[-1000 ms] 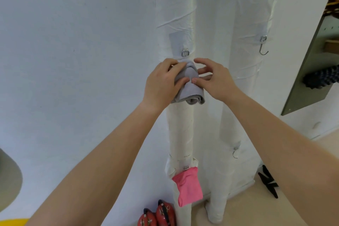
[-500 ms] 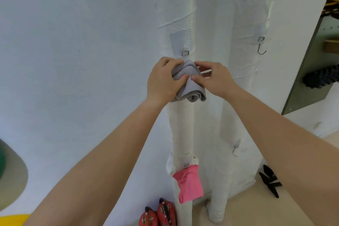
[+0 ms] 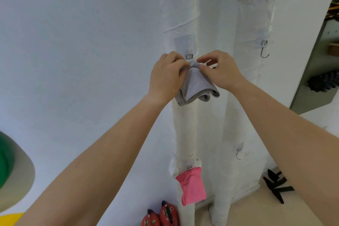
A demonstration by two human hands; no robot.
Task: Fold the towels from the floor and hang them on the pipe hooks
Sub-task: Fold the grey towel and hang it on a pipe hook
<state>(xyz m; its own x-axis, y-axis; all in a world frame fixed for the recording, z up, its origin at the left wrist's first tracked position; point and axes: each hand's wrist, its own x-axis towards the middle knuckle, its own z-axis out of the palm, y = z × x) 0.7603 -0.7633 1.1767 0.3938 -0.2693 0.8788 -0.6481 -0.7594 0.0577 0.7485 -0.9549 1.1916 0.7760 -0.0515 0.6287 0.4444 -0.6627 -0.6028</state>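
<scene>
The grey towel (image 3: 194,86) could be dropping to the floor if both hands are letting go while its bunched top is only resting against the hook (image 3: 189,56) just above the grip. The hook's tip is hidden, so I cannot tell if it is catching. The left hand (image 3: 166,77) is pinching the towel's top, and the right hand (image 3: 220,71) is nipping it from the opposite side. Below the grip the towel is hanging in thick, rounded folds against the pipe (image 3: 183,130).
</scene>
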